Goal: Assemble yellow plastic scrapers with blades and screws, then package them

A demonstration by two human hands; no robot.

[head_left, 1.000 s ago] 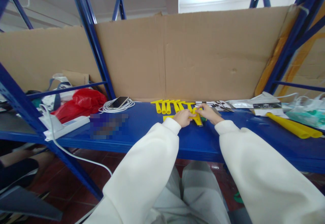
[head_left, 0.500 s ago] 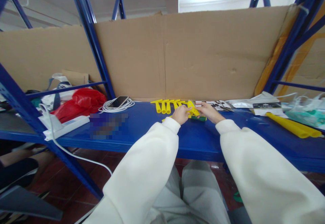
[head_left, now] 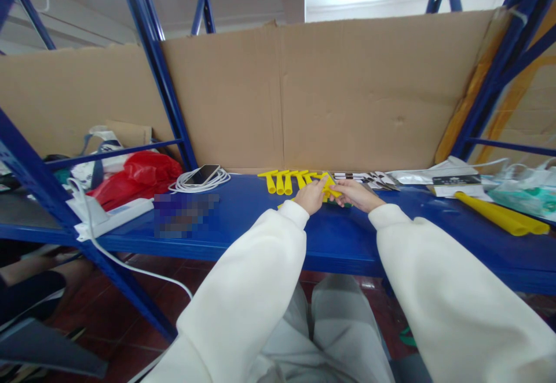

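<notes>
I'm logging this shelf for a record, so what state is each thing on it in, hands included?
Left hand: closed on the yellow piece
Right hand: fingers closed on the yellow piece
Yellow piece: held
Yellow T-shaped pieces: lying side by side
Phone: screen dark
White cable: coiled
Red bag: crumpled
Yellow cones: lying down

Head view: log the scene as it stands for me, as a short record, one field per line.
left hand: holding a yellow piece
right hand: fingers at that piece's right side, grip unclear
beneath hands: green item, mostly hidden
surface: blue shelf
beyond left hand: row of yellow T-shaped pieces
far left: phone on coiled white cable
far right: yellow tubes
</notes>
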